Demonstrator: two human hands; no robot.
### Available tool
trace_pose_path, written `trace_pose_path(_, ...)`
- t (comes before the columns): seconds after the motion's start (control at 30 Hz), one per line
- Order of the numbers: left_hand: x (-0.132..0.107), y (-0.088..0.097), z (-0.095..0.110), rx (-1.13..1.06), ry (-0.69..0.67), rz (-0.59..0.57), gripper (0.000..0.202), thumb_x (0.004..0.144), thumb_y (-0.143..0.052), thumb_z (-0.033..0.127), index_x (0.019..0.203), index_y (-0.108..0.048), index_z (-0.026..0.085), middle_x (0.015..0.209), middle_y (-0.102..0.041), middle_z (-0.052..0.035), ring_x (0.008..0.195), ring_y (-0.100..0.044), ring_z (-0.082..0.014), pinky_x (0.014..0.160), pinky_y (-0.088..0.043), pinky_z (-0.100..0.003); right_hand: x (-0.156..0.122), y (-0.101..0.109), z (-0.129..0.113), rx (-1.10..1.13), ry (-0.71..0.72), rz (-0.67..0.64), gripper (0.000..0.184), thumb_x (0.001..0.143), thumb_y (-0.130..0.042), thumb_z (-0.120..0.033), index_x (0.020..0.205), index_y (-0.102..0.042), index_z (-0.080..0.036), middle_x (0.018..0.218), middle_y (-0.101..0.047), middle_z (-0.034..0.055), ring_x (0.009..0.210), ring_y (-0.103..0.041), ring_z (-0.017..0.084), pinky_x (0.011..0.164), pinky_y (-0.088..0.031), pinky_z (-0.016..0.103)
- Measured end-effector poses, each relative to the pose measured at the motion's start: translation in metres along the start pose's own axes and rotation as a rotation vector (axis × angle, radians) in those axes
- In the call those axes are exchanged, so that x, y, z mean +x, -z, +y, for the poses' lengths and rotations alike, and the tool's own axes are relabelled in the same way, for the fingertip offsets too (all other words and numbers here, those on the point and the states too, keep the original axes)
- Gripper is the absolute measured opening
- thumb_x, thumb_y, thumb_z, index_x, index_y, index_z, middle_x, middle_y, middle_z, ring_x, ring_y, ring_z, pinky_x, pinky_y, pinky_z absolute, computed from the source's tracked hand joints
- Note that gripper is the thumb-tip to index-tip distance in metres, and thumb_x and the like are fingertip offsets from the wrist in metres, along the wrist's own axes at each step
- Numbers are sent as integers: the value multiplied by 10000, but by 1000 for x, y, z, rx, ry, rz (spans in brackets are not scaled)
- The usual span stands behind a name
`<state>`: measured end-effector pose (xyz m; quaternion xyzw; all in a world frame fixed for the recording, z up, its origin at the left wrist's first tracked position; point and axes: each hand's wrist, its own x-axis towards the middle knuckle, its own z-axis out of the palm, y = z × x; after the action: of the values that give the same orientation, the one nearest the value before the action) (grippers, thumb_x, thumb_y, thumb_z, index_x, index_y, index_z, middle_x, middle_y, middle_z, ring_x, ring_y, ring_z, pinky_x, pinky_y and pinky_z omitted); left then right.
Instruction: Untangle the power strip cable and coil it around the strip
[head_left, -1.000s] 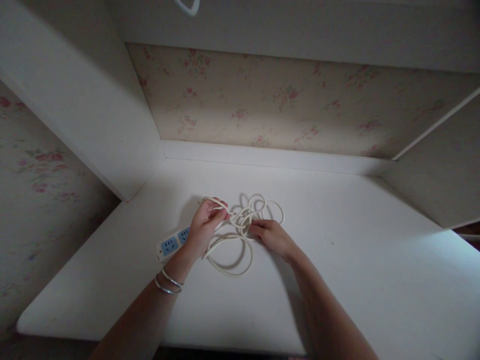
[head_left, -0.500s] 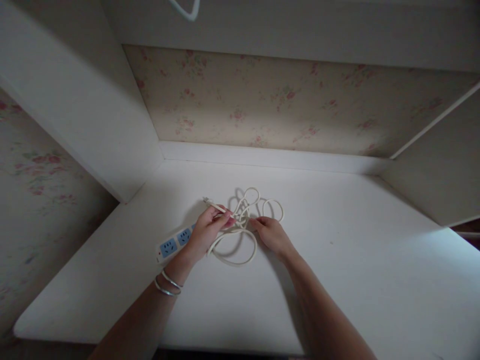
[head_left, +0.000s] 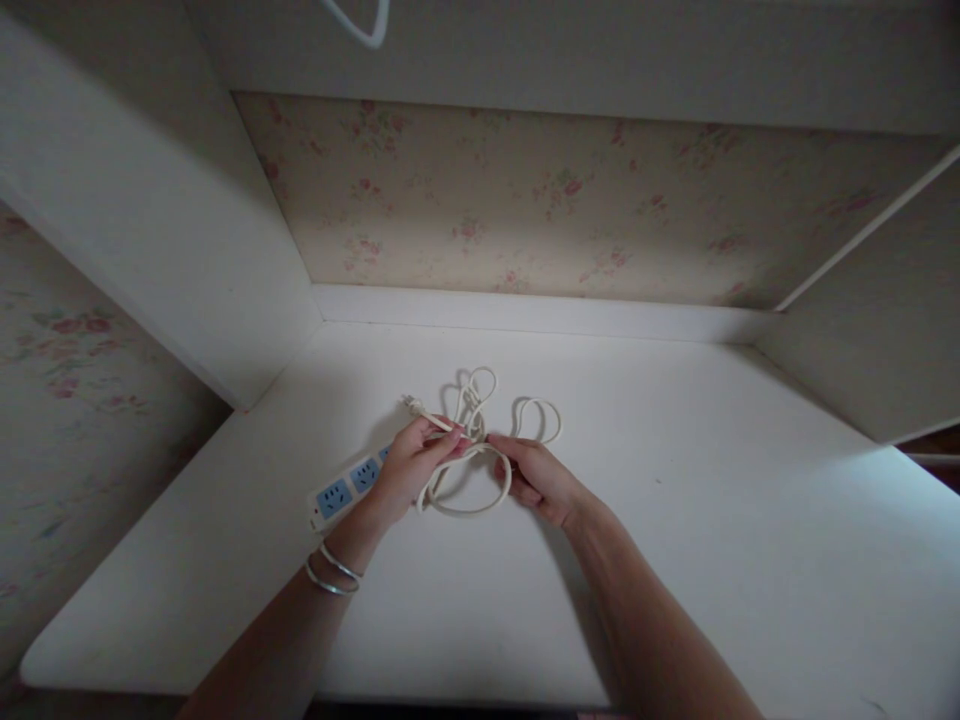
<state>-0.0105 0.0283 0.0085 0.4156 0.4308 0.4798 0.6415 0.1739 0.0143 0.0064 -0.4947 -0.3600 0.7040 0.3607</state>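
Observation:
My left hand (head_left: 420, 455) pinches the cream power cord (head_left: 469, 512) close to its plug (head_left: 410, 403), which sticks out past the fingers to the upper left. My right hand (head_left: 536, 475) is closed with thumb and index finger on the same cord, just right of the tangle. Between the hands a wide loop hangs toward me, while smaller loops lie beyond them. Partly under my left hand and wrist is a white power strip (head_left: 324, 505) with blue sockets; its far end is hidden.
A white desk top (head_left: 675, 560) carries everything. White panels (head_left: 255, 330) stand at the left and right (head_left: 877, 330), with a floral-papered wall (head_left: 525, 210) behind. Part of a white hanger-like loop (head_left: 375, 30) hangs at the top.
My right hand has turned and moved slightly left, closer to my left hand. The wide loop is drawn up smaller, and the far loops have shifted left.

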Motion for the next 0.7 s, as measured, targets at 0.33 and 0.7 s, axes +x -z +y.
trace_pose_path(0.33, 0, 1, 0, 173, -52, 48, 311, 655, -810, 336, 839, -678, 124, 759, -713, -47, 703, -660, -147, 672, -514, -248, 3, -3, 5, 170, 92, -177, 466, 707, -740, -362, 1117, -623, -173, 434, -372, -122, 351, -191, 38, 322, -79, 184)
trace_pose_path(0.7, 0, 4, 1, 439, -99, -56, 312, 759, -668, 479, 783, -729, 174, 494, -507, 39, 441, -420, -96, 428, -301, -217, -4, -13, 3, -263, 254, -40, 405, 838, -576, -386, 1152, -692, -159, 416, -321, -90, 396, -227, 62, 403, -163, 211)
